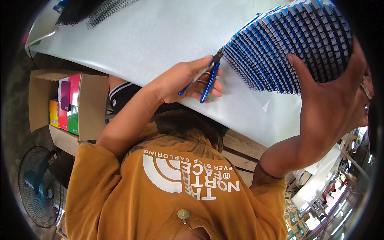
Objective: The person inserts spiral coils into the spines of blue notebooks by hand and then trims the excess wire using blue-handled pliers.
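Note:
My left hand (182, 82) is closed around a pair of small cutting pliers (210, 82) with blue handles, the thumb over one handle and the fingers under the other. Their dark jaws point up and touch, or nearly touch, the wire ends at the left corner of a stack of spiral-bound notebooks (272, 52). Rows of dark wire coils run along the visible side of the stack, with white and blue page edges between them. My right hand (330, 96) grips the stack's right end, thumb on the coils and fingers spread around the far edge.
The stack rests on a table with a pale cover (160, 44). Loose black wire coils (108, 12) lie at its far left. Beside the table are an open cardboard box (93, 104) of colourful notebooks and a fan (40, 186). A small white paper scrap (266, 106) lies near the stack.

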The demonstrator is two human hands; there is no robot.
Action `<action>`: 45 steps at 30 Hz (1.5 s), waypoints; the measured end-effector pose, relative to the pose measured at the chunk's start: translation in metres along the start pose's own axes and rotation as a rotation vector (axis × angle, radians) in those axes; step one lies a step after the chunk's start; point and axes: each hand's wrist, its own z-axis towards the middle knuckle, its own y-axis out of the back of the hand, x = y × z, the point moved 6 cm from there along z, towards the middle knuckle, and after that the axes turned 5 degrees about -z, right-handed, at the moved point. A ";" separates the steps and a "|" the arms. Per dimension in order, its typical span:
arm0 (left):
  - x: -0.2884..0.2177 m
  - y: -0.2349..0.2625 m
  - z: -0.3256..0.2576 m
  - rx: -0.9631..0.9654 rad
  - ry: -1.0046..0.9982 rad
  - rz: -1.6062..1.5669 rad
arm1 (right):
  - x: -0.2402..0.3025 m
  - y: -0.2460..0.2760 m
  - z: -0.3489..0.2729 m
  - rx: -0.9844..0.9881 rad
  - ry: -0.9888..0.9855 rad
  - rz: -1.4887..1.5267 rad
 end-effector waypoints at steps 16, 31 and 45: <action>-0.015 0.014 0.001 -0.358 -0.157 0.766 | 0.001 -0.002 -0.001 0.013 -0.008 -0.081; -0.011 0.007 0.003 -0.180 -0.051 0.475 | -0.003 -0.003 -0.004 0.041 -0.088 -0.165; -0.002 0.018 0.009 -0.053 0.018 0.203 | -0.006 -0.008 -0.002 0.041 -0.058 -0.138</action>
